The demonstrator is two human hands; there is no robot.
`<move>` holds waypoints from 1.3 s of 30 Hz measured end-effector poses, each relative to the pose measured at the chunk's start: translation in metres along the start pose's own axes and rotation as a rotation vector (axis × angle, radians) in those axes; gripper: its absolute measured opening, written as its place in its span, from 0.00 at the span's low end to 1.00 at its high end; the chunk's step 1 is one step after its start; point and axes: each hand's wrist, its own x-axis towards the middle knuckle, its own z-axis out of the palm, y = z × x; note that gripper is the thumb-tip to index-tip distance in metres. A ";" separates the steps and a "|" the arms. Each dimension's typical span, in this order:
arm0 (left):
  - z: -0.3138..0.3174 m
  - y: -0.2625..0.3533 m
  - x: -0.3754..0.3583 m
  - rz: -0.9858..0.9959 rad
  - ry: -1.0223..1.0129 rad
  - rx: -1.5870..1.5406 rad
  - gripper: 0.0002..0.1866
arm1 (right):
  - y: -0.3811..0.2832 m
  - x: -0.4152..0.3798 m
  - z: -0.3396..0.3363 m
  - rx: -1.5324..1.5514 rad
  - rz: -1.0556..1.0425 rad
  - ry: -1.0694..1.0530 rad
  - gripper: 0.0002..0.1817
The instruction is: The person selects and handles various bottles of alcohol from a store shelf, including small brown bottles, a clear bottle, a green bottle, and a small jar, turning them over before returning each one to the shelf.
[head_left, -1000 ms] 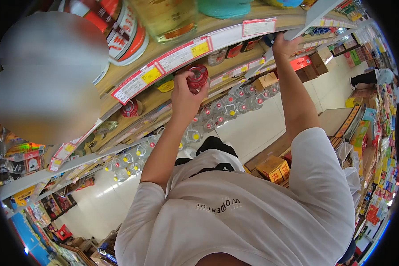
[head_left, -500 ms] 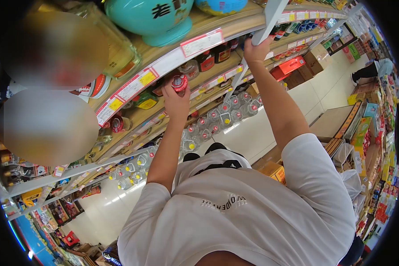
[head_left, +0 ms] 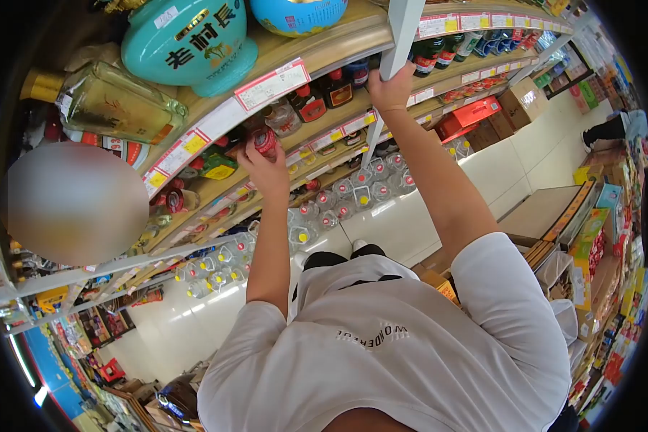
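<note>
My left hand [head_left: 266, 171] is closed around a red-capped bottle [head_left: 265, 140] at the front of a middle shelf, below the price-tag rail. Most of that bottle's body is hidden by my fingers and the shelf. Close by on the same shelf stand a clear bottle [head_left: 282, 119] and dark red-capped bottles [head_left: 308, 105]. Farther right, my right hand [head_left: 391, 92] wraps round the pale metal shelf post [head_left: 403, 36]; some of its fingers are hidden behind it.
On the top shelf are a turquoise Chinese-lettered bottle [head_left: 194, 47], a blue one [head_left: 299, 13] and a tilted gold-capped glass bottle [head_left: 119, 104]. Large clear jugs [head_left: 342, 209] line the floor below. Cartons [head_left: 522, 101] stand to the right. A person's leg [head_left: 603, 133] shows at far right.
The view has shifted, so the shelf goods sit farther left. My left hand still holds the red-capped bottle, whose cap now faces me less. My right hand stays at the post.
</note>
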 end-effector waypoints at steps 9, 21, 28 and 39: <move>-0.002 -0.007 -0.009 -0.002 0.015 -0.028 0.39 | -0.007 -0.001 -0.001 0.031 0.071 -0.006 0.27; -0.069 -0.004 0.022 -0.148 0.144 -0.210 0.33 | 0.000 0.000 0.002 0.061 0.127 -0.050 0.29; -0.049 -0.020 0.059 -0.157 0.158 -0.185 0.29 | -0.006 0.000 0.002 0.063 0.138 -0.033 0.30; -0.048 -0.031 0.051 -0.108 0.108 -0.037 0.20 | 0.000 -0.003 0.007 0.034 0.077 0.019 0.30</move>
